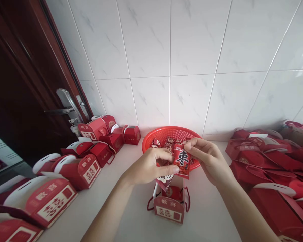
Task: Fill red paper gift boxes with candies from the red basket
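Note:
Both of my hands are on a red candy packet (182, 161) with a large dark character on it. My left hand (151, 166) grips its left edge between thumb and fingers. My right hand (208, 159) pinches its upper right corner. Below my left hand is a purple-red and white wrapper (165, 184); whether that hand holds it too, I cannot tell. Under the hands stands an open red gift box (168, 210) with cord handles, a red packet (175, 193) inside. Just behind, a red plastic basket (151, 137) holds several wrapped candies (169, 140), partly hidden by my hands.
Several assembled red boxes (82, 171) stand in rows along the left. On the right lie piled red boxes (265, 158), some looking flattened. A white tiled wall (151, 67) rises behind the white tabletop (131, 215). A dark door with a metal handle (68, 106) is at the left.

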The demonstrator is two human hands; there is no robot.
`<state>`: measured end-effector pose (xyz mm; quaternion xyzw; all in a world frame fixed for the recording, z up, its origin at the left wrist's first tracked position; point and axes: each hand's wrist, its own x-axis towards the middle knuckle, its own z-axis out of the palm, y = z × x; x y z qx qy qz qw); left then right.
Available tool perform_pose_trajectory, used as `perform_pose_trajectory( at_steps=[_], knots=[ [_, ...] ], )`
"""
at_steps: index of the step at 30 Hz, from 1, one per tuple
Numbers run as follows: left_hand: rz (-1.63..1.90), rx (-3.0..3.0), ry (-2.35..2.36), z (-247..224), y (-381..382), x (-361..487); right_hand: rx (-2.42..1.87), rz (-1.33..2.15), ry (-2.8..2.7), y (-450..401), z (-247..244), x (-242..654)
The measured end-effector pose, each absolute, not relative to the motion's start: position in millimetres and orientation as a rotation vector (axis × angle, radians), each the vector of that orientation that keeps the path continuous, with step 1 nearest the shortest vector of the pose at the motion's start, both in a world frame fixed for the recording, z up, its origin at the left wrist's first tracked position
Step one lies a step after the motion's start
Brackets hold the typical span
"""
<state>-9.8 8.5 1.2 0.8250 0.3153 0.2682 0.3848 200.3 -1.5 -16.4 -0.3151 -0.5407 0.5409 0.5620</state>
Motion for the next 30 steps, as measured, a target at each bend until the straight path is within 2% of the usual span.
perform_pose_trajectory(
  at_steps=[11, 30],
  knots=[
    [0.732, 2.08, 0.82, 5, 8, -10, -0.762, 1.147, -1.496, -10, -4, 207],
    [0.766, 2.102, 0.856, 7, 6, -10, -0.79, 1.107, -1.511, -12, -2, 211]
  ],
)
